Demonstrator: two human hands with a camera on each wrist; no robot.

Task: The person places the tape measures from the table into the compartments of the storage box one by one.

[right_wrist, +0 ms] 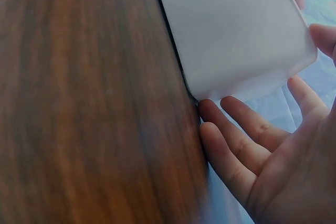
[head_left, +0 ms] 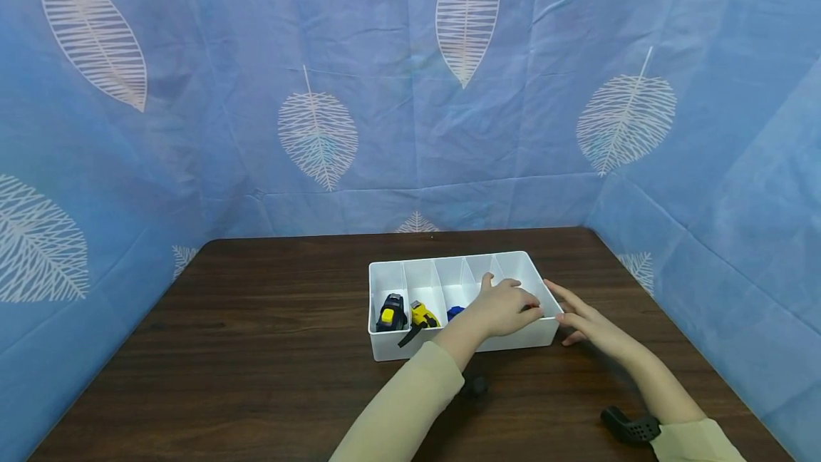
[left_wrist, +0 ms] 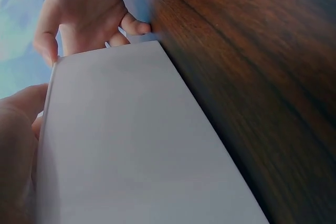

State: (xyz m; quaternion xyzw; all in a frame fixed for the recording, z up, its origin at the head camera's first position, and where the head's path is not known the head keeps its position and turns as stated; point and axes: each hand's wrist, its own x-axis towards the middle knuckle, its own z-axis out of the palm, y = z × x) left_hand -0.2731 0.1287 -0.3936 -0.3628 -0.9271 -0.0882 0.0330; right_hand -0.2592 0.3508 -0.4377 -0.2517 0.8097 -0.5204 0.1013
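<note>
A white divided box stands on the table, its compartments side by side. My left hand reaches over its front wall into the right-hand part, fingers bent downward; whatever its fingertips touch is hidden. In the left wrist view, that thumb is beside the rim. My right hand touches the box's right end with spread fingers, the thumb at the rim corner. The leftmost compartment has a black object with a yellow patch, like a tape measure. Beside it lies a yellow-and-black item, then a partly hidden blue item.
A black strap-like piece hangs over the box's front wall. Dark wood table surrounds the box. Blue leaf-patterned cloth encloses the back and sides. A black wrist device is on the right wrist.
</note>
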